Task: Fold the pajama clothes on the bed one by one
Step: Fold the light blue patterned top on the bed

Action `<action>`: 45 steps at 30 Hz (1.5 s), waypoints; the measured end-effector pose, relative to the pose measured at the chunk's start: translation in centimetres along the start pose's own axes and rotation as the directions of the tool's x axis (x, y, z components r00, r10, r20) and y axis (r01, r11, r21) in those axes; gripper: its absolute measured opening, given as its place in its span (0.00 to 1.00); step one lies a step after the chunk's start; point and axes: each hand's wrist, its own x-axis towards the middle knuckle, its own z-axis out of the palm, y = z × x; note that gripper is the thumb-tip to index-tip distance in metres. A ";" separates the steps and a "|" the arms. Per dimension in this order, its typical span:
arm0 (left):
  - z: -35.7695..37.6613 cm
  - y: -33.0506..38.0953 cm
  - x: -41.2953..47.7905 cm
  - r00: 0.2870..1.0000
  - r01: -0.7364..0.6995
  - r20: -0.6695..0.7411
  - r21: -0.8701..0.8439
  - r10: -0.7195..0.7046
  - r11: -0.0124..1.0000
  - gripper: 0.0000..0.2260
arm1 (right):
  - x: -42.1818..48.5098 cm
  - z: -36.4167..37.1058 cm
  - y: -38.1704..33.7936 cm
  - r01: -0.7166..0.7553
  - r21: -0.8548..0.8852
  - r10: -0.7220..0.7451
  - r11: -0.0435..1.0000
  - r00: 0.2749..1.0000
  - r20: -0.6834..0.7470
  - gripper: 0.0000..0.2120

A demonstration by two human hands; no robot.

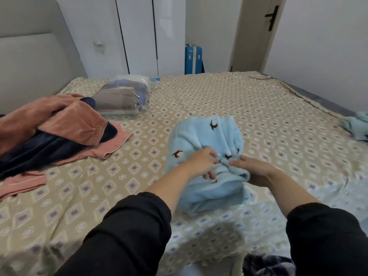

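Your black sleeves (pixel 129 226) fill the bottom of the frame, and just beyond them, at centre, your left hand (pixel 201 163) and right hand (pixel 253 170) meet on the light blue pajama piece (pixel 201 134) bunched on the bed (pixel 219 96). Both hands' fingers (pixel 211 155) are curled, pinching a gathered fold of its bird-patterned fleece. Orange, navy and pink clothes (pixel 59 132) lie heaped at the left edge, and another light blue piece (pixel 356 126) sits at the far right.

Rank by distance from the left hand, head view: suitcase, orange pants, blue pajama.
1. Blue pajama: gripped by the left hand, mid bed.
2. Orange pants: on the bed, off to the left.
3. Suitcase: beyond the bed's far edge, by the wall.
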 end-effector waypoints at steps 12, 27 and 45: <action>-3.1 -4.2 0.4 0.871 0.025 -0.360 0.713 0.335 0.701 0.31 | 1.0 1.0 -1.4 -0.037 -0.165 0.013 0.986 0.989 -0.145 0.12; -2.8 -6.4 3.8 0.919 0.013 -0.229 0.832 0.322 0.554 0.32 | 10.5 2.4 -6.2 -0.088 -0.340 -0.192 0.936 0.682 -0.705 0.23; -2.5 -6.5 6.1 0.945 0.086 -0.237 0.844 0.225 0.529 0.29 | 7.7 3.9 -4.1 0.099 -0.823 -0.602 0.559 0.731 -0.321 0.10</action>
